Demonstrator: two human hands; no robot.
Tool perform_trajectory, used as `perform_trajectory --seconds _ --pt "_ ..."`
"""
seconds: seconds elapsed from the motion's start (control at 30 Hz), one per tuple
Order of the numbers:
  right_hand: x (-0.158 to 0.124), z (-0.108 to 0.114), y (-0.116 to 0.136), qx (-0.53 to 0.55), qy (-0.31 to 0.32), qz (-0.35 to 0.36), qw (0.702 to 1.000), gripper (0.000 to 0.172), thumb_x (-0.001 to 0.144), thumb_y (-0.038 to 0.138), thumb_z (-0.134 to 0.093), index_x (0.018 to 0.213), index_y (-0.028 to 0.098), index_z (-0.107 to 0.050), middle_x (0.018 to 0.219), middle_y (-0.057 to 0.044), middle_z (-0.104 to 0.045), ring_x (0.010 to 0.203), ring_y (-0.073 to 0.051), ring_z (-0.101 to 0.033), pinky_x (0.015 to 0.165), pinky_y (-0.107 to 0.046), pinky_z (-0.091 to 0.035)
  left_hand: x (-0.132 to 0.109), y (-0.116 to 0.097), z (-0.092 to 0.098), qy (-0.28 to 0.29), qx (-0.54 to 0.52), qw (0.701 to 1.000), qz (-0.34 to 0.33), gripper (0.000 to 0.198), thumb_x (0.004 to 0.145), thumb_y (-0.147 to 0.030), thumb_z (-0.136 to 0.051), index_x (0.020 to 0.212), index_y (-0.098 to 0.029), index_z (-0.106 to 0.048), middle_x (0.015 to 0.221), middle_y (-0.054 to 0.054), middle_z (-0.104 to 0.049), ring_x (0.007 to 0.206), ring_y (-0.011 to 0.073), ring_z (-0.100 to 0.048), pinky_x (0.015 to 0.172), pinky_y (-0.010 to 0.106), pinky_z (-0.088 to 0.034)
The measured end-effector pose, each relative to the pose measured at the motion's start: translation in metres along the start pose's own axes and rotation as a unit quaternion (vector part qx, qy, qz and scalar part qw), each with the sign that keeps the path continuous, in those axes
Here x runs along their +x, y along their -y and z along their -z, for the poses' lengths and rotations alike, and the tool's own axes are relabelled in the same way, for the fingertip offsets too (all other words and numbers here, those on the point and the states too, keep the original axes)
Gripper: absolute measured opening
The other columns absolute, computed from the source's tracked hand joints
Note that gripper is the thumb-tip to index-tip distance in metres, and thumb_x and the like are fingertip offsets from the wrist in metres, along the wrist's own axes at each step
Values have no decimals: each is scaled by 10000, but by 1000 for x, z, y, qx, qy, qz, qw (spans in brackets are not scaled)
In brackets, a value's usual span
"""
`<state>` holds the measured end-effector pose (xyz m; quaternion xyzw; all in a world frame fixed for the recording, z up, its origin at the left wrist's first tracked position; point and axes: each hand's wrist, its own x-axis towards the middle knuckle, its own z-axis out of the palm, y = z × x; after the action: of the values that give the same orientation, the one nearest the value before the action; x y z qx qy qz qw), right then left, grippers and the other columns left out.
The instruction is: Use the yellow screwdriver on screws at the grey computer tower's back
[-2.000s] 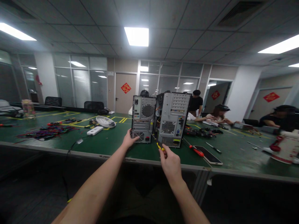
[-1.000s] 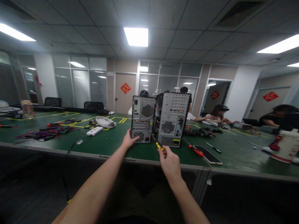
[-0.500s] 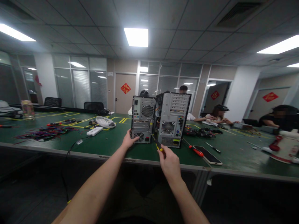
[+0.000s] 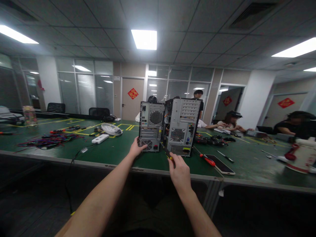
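Observation:
Two computer tower cases stand upright side by side, their back panels facing me. At the lower left corner of the smaller left tower case (image 4: 151,131), my left hand (image 4: 135,148) is closed, thumb across the fan grille and fingers round the side, partly hidden. My right hand (image 4: 179,168) grips a screwdriver (image 4: 168,153) by its black and yellow handle. Its shaft points up and left to the lower right edge of the left case; whether the tip sits on a screw is too small to tell. The right tower case (image 4: 177,121) is just behind the screwdriver.
On the green table (image 4: 138,162) lie a red-handled screwdriver (image 4: 209,160), a phone (image 4: 221,164) and a thin tool (image 4: 225,156) to the right. Leftward are a white power strip (image 4: 100,138), a white fan cover (image 4: 112,129) and bundled wires (image 4: 50,141). Co-workers sit at far right.
The screwdriver's handle has turned slightly in my right hand, with less yellow showing. My left hand and both cases stay put. A person in the background has moved right.

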<state>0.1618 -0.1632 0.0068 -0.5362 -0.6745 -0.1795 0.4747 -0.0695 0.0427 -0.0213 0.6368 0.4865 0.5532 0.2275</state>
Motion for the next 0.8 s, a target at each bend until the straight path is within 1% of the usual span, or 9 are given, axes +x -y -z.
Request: perform_trajectory --seconds 0.1,0.2,0.4,0.8 --pt "0 -2 -2 8 -19 -3 1000 332 1018 273 -450 1216 137 -680 1064 -130 -724 924 -246 -703 828 -358 -560 0 -1 0 1 -2 1000 0 916 702 -386 -895 1460 -174 -426 1403 188 -613 1289 298 -601 1090 407 -437" --pt "-1 -3 -4 16 -32 -2 999 340 1024 295 -447 1219 141 -679 1062 -137 -732 924 -244 -707 838 -365 -566 -2 -3 1 -3 -11 1000 3 912 686 -378 -907 1447 -187 -441 1390 175 -625 1282 288 -609 1090 398 -439" --pt "-1 -3 -4 26 -40 1 999 343 1028 311 -447 1201 137 -687 1058 -140 -737 909 -243 -714 833 -369 -574 -4 -7 1 -3 -14 1000 5 909 689 -369 -909 1445 -188 -438 1385 176 -628 1276 281 -615 1088 400 -446" --pt "0 0 -1 28 -54 11 998 325 1030 286 -453 1210 144 -683 1075 -132 -738 961 -244 -715 874 -371 -567 -4 -8 1 -6 -8 1000 5 895 690 -356 -912 1441 -201 -451 1382 160 -636 1267 279 -625 1096 399 -452"
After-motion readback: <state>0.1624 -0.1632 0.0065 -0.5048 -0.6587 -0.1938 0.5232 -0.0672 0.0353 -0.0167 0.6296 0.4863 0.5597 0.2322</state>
